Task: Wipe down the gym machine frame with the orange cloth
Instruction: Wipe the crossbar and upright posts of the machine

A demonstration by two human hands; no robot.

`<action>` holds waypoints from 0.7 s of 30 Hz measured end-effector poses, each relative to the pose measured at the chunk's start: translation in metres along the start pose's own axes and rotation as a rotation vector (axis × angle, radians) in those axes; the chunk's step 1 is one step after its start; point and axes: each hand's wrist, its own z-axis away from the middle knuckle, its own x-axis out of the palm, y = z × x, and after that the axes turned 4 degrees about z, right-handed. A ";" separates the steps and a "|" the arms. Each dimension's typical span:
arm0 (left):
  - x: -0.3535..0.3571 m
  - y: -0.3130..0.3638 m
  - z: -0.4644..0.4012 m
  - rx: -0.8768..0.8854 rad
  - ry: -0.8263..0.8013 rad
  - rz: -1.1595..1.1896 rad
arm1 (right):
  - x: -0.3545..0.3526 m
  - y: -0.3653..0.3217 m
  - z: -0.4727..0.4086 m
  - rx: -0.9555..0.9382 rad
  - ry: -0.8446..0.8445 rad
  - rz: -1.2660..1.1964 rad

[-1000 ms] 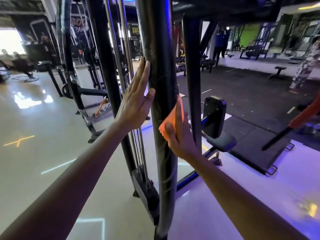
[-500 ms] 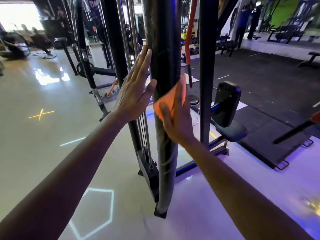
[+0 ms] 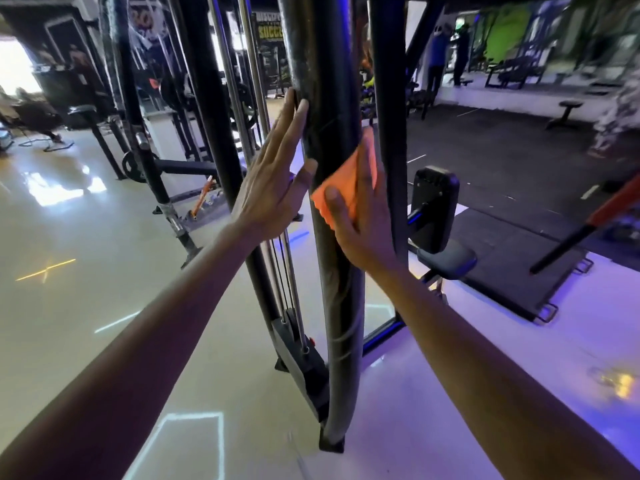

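Head view shows the right hand pressing the orange cloth flat-fingered against the black upright post, left hand bracing with straight fingers; firm, overlapping vertical strokes would serve best.

The cloth is plain orange, the frame post scuffed black, the seat pad black.

Location: commercial gym, indoor. Evidence: black steel machine frame w/ chrome guide rods & cables; padded seat w/ back pad; weight plate on bar at left; dark rubber mat flooring at right; glossy pale floor w/ lit markings; wall posters; more machines & persons in bkgd, blurred.
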 end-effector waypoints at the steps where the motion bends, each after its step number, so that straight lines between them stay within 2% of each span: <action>1: 0.001 -0.002 0.004 -0.006 -0.017 0.013 | -0.001 -0.006 -0.009 -0.026 0.024 0.031; 4: 0.010 -0.010 0.018 0.000 -0.059 0.086 | 0.005 0.004 0.033 -0.007 0.013 0.149; 8: 0.021 -0.021 0.030 0.012 -0.084 0.132 | 0.022 0.030 0.132 0.208 -0.137 0.158; 15: 0.038 -0.025 0.047 -0.020 -0.127 0.273 | 0.029 0.017 0.083 0.196 0.023 0.159; 17: 0.042 -0.025 0.055 -0.040 -0.131 0.304 | 0.036 0.025 0.109 0.211 0.004 0.177; 21: 0.053 -0.027 0.074 -0.062 -0.164 0.359 | 0.044 0.031 0.183 0.362 -0.135 0.152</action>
